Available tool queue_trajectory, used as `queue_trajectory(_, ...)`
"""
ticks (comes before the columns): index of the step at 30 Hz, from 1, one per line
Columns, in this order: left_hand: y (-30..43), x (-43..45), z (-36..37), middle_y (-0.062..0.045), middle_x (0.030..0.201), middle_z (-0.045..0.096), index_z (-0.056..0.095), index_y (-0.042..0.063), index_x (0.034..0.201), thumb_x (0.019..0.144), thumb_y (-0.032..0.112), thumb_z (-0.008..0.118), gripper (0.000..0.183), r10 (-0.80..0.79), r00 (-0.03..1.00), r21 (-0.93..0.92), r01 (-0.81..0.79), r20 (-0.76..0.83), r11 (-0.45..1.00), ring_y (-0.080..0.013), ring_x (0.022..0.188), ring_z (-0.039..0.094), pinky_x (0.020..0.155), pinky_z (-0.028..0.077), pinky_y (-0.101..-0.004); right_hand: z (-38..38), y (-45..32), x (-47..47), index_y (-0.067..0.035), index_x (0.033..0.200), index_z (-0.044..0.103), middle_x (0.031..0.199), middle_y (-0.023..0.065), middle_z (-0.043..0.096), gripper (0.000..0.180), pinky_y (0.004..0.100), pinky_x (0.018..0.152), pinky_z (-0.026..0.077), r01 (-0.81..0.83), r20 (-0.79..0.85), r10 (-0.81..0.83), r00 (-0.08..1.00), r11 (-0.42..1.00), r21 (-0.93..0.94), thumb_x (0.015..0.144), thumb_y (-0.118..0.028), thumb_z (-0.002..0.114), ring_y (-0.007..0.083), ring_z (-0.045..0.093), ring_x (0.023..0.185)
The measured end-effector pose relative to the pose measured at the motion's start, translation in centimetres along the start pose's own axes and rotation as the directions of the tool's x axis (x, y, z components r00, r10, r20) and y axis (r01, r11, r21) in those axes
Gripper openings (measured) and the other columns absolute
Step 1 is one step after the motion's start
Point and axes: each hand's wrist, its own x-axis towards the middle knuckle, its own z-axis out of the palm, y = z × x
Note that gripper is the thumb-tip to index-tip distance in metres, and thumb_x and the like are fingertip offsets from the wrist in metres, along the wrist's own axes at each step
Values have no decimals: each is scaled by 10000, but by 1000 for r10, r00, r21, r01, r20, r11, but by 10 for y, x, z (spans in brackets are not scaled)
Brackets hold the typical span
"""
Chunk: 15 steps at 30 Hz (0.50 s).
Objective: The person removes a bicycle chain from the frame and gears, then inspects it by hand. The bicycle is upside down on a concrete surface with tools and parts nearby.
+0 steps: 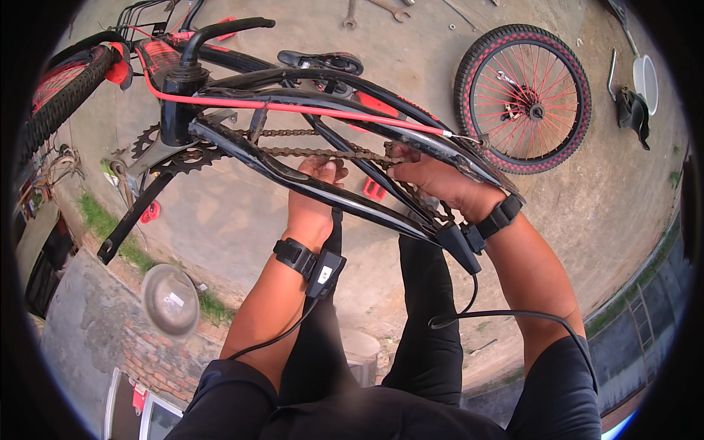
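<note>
A black bicycle frame [352, 201] with bare rear tubes stretches across the view in front of me. Its rusty chain [297, 152] runs from the toothed chainring [190, 159] on the left towards the rear ends of the tubes, where part of it hangs in a loop. My right hand [434, 176] reaches between the tubes and pinches the chain with thumb and fingers. Just below the chain, my left hand [316, 184] has its fingers curled, the tips at the links; whether they grip it is unclear. Both wrists wear black straps with small cabled boxes.
A detached wheel [536, 113] with red spokes lies on the concrete at right. Beyond the frame are the saddle [322, 61] and wrenches [390, 10]. A crank arm [135, 220] juts out at lower left, near a metal basin [170, 300]. A red brake cable [308, 108] runs along the frame.
</note>
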Motion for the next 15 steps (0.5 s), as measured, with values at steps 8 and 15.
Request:
queue_trajectory(8, -18, 14, 14, -100, 1175, 699, 610, 84, 1280, 1058, 84, 555, 229, -47, 901, -577, 316, 432, 753, -229, 1091, 690, 939, 593, -379, 1, -22, -9, -76, 1140, 635, 994, -26, 619, 295, 259, 640, 456, -61, 2, 62, 998, 996, -64, 893, -166, 770, 76, 570, 869)
queue_trajectory(15, -20, 20, 34, -159, 1224, 699, 600, 70, 1311, 1029, 13, 560, 290, 1, 855, -589, 357, 519, 726, -228, 978, 719, 851, 627, -359, -2, -3, 5, -29, 1230, 636, 1067, 16, 653, 379, 269, 698, 487, 29, 45, -28, 999, 1000, -9, 905, -177, 763, 107, 597, 958)
